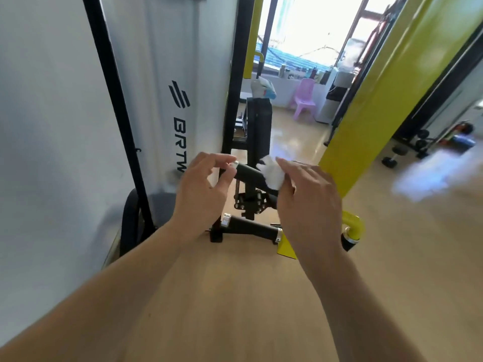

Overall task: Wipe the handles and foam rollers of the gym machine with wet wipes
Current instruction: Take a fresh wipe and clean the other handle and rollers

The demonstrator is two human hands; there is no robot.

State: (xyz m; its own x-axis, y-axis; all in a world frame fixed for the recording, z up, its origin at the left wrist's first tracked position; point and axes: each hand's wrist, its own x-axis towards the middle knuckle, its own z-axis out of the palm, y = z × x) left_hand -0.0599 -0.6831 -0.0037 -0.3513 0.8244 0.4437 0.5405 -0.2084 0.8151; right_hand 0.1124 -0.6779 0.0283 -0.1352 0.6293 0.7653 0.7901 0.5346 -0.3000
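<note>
Now the black handle [248,174] sits up between your two hands; your left hand [202,190] pinches its silver end and your right hand [308,194] grips one white wipe [271,172] against it. Below, a second black handle [251,228] hangs over the tan floor [235,296]. One pink chair [304,99] stands by the bright window
</note>
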